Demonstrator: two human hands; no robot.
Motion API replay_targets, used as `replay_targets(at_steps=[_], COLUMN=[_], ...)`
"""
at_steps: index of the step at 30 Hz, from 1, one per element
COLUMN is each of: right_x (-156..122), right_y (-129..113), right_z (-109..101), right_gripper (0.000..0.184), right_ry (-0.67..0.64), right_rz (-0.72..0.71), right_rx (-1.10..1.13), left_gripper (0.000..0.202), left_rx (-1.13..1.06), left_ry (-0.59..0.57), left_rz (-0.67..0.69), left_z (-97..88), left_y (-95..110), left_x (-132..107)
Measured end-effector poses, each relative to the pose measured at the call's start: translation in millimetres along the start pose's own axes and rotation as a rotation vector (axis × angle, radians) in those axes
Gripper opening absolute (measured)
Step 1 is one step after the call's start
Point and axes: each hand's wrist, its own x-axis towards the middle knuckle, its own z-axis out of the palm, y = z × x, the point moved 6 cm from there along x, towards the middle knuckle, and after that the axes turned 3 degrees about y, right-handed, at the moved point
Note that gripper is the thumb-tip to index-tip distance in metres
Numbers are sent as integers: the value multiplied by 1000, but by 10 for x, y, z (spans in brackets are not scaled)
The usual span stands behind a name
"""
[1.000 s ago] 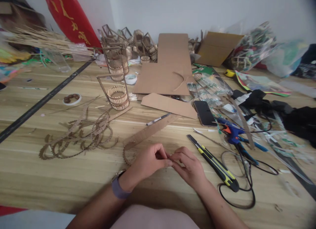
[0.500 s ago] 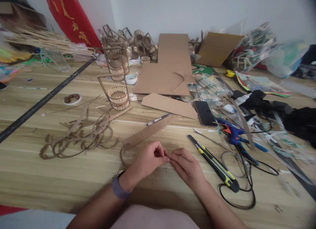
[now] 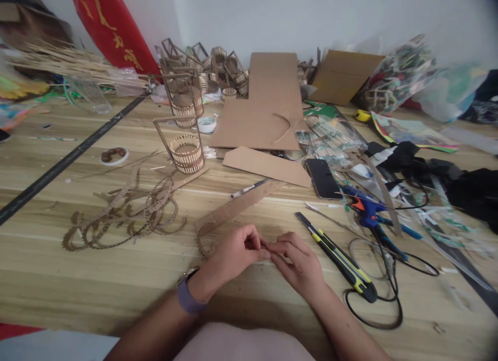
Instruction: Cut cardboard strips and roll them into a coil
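Observation:
My left hand (image 3: 233, 254) and my right hand (image 3: 298, 262) meet fingertip to fingertip low over the wooden tabletop (image 3: 97, 278), both pinched on a thin notched cardboard strip (image 3: 202, 243). The strip curls out to the left of my left hand and lies partly on the table. A wristwatch (image 3: 187, 296) sits on my left wrist. Just beyond my hands a long flat cardboard strip (image 3: 237, 208) runs diagonally.
A yellow-black utility knife (image 3: 338, 257) lies right of my hands, with a blue glue gun (image 3: 368, 210), black cable (image 3: 383, 304) and phone (image 3: 322, 178) beyond. Curled cardboard offcuts (image 3: 124, 213) lie left. Small slatted baskets (image 3: 187, 153), cardboard sheets (image 3: 264, 117) and bags crowd the back.
My hands stay together and shift only slightly. The curled end of the notched strip left of my left hand moves a little as the fingers work it.

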Motion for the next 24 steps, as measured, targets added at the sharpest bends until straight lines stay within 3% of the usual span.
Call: replay_targets(at_steps=[14,24], right_x=[-6,-3], right_y=[-4,0], right_z=[41,71], right_gripper=[7,24], right_ry=[-29,-91], right_rz=[-9,-7], right_rx=[40,56], left_gripper=[24,23], left_rx=[125,227], left_ry=[-20,29], left_rz=[69,58], left_z=[8,-70], left_y=[70,60], left_x=[-29,0])
